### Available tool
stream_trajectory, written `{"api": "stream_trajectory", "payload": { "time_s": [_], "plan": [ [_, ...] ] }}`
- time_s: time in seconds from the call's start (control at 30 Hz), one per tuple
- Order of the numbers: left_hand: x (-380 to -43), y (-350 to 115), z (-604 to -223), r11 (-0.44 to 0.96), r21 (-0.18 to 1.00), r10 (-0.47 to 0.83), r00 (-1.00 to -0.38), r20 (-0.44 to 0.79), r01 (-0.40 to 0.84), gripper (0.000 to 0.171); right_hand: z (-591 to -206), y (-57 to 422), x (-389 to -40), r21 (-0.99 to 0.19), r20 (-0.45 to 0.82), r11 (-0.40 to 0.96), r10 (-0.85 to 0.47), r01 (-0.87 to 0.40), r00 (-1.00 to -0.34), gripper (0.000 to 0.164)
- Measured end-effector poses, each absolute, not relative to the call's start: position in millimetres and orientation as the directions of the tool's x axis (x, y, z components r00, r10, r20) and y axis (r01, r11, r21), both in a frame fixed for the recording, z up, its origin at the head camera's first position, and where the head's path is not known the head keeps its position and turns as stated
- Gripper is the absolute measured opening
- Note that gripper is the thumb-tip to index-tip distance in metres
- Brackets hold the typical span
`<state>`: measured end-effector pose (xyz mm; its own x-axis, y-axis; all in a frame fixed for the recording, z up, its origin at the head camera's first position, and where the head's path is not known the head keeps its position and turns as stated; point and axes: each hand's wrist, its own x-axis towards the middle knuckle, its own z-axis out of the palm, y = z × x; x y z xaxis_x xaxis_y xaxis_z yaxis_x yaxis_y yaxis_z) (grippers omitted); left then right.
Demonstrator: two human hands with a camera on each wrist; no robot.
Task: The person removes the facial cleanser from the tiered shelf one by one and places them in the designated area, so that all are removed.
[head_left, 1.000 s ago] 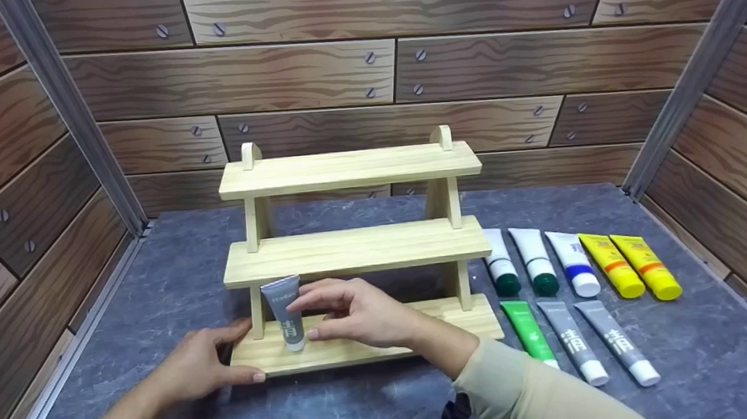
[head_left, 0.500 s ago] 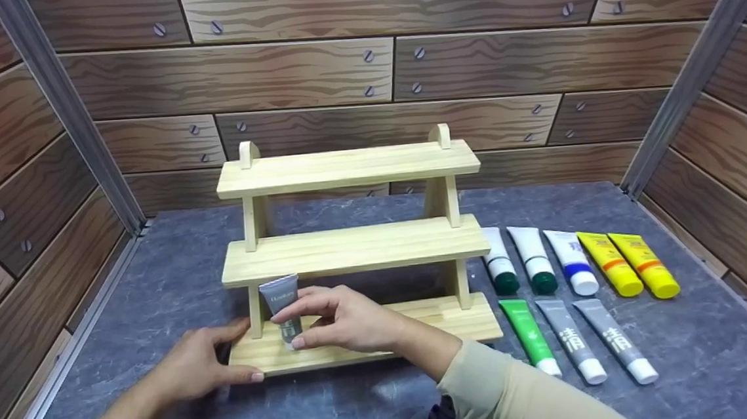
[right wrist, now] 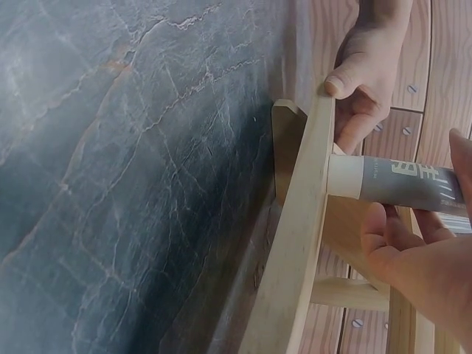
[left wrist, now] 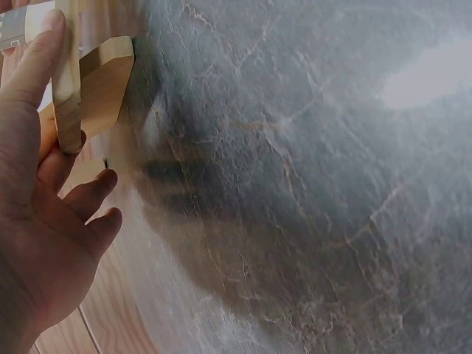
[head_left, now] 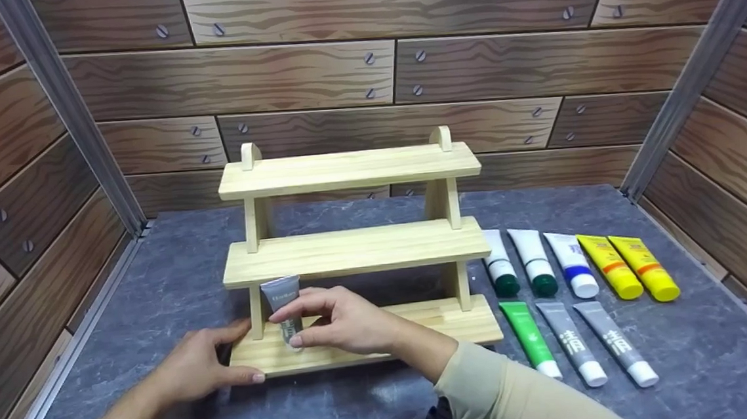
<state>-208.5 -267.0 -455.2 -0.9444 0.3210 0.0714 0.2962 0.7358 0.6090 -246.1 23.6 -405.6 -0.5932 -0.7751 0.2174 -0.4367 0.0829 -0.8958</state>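
Observation:
A grey squeeze tube [head_left: 281,292] stands cap down near the left end of the bottom step of a three-tier wooden display rack [head_left: 356,250]. My right hand [head_left: 355,322] pinches this tube, index finger across its front and thumb low by the cap. In the right wrist view the tube's white cap [right wrist: 344,175] meets the board. My left hand [head_left: 190,367] grips the left end of the bottom step, its thumb [left wrist: 40,59] along the front edge and other fingers behind the end. The right hand partly covers the tube's lower half in the head view.
Right of the rack, tubes lie in two rows on the dark marbled table [head_left: 173,263]: white ones with green caps [head_left: 533,261], a white-and-blue one [head_left: 572,264], yellow ones [head_left: 644,266], a green one [head_left: 530,340] and grey ones [head_left: 616,344]. Wood-patterned walls enclose the table.
My right hand has shifted slightly left and its fingers have come round the standing grey tube. The left hand and the rack have stayed in place.

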Motion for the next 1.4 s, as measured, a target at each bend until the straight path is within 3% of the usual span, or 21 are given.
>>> {"api": "stream_trajectory", "payload": {
  "time_s": [0.43,0.9,1.4],
  "plan": [
    [-207,-269,-456,0.718,0.615,0.342,-0.935,0.095,0.325,0.102,-408,45,-248,-0.94,0.191,0.061,-0.723,-0.337,-0.664,0.036],
    [-207,-268,-456,0.728,0.598,0.344,-0.933,0.104,0.335,0.098,-386,117,-250,-0.936,0.135,0.163,-0.652,-0.312,-0.746,0.046],
    [-206,-267,-456,0.703,0.653,0.326,-0.944,0.056,0.282,0.1,-361,206,-250,-0.896,0.209,0.199,-0.599,-0.396,-0.773,0.047]
  ]
}}
